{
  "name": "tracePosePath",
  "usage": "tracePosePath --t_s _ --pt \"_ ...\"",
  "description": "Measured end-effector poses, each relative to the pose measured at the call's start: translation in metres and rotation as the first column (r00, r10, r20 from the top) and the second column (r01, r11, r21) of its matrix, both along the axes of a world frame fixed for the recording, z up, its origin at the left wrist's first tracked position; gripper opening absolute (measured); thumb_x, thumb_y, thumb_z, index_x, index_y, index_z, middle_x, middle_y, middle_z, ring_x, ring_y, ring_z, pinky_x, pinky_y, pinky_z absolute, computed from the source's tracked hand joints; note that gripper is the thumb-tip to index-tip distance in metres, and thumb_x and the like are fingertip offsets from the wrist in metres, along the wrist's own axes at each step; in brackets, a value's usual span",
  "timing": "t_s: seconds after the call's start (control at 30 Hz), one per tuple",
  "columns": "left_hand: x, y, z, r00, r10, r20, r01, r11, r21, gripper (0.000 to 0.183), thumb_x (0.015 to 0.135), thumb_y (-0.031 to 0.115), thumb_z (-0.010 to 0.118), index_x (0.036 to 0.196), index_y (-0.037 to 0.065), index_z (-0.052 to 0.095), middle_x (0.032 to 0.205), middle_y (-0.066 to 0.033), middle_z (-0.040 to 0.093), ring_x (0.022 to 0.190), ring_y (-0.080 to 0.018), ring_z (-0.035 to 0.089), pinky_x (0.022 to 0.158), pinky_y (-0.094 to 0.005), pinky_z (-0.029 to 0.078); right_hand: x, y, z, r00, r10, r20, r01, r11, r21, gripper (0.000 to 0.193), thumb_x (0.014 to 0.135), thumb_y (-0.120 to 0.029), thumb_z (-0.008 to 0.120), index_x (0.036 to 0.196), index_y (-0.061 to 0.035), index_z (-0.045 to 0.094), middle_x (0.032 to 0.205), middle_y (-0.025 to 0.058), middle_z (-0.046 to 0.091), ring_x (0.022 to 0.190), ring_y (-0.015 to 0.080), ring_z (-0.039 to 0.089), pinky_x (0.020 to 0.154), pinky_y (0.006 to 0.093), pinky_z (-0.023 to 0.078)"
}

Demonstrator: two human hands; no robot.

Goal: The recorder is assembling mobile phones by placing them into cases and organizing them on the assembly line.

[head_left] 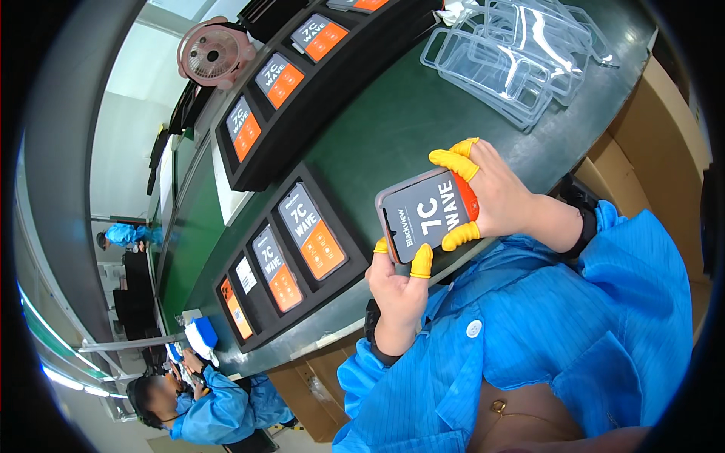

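A smartphone (pixel 420 217) with a grey and orange printed film on its front, seemingly in a clear case, is held up over the table's near edge. My left hand (pixel 396 300) pinches its lower left end, with yellow finger cots on the thumb and a finger. My right hand (pixel 500 192) grips the opposite, orange end, also in yellow finger cots. Left of the phone lies a black foam tray (pixel 291 249). Its slots hold a large phone (pixel 312 230), another phone (pixel 276 268), a white label (pixel 245 275) and an orange-screened phone (pixel 236 308).
A pile of clear plastic cases (pixel 521 57) lies at the far right of the green table (pixel 377 121). Stacked black trays (pixel 355 72) with more phones stand at the back. Cardboard boxes (pixel 649 128) sit below the right edge. A co-worker (pixel 219 411) works at the lower left.
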State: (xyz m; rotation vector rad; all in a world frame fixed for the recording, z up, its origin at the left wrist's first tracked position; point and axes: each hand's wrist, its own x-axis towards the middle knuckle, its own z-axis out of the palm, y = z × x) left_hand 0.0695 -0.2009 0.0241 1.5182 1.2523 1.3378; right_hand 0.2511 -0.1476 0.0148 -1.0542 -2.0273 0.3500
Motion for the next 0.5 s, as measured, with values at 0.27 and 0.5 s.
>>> tracePosePath --t_s 0.27,0.5 --pt "-0.003 0.004 -0.002 1.0 -0.001 0.022 0.002 0.999 -0.041 0.029 0.075 0.007 0.061 0.099 -0.004 0.05 0.083 -0.0084 0.061 0.08 -0.0101 0.055 0.072 -0.0232 0.042 -0.005 -0.005 0.005 0.996 -0.091 -0.008 0.091 0.994 0.054 0.085 0.046 -0.047 0.076 0.111 -0.0025 0.044 0.095 0.0156 0.045 0.087 0.0304 0.042 0.078 0.0379 0.035" --pt "-0.002 0.012 -0.013 0.996 0.074 -0.052 -0.07 0.995 0.064 0.023 0.075 0.007 0.061 0.093 -0.005 0.051 0.078 -0.0088 0.062 0.072 -0.0094 0.056 0.066 -0.022 0.042 -0.01 -0.005 0.006 0.987 -0.159 0.032 0.154 0.981 0.113 0.077 0.047 -0.049 0.073 0.102 0.0003 0.048 0.091 0.0145 0.047 0.084 0.0278 0.046 0.074 0.0357 0.035"
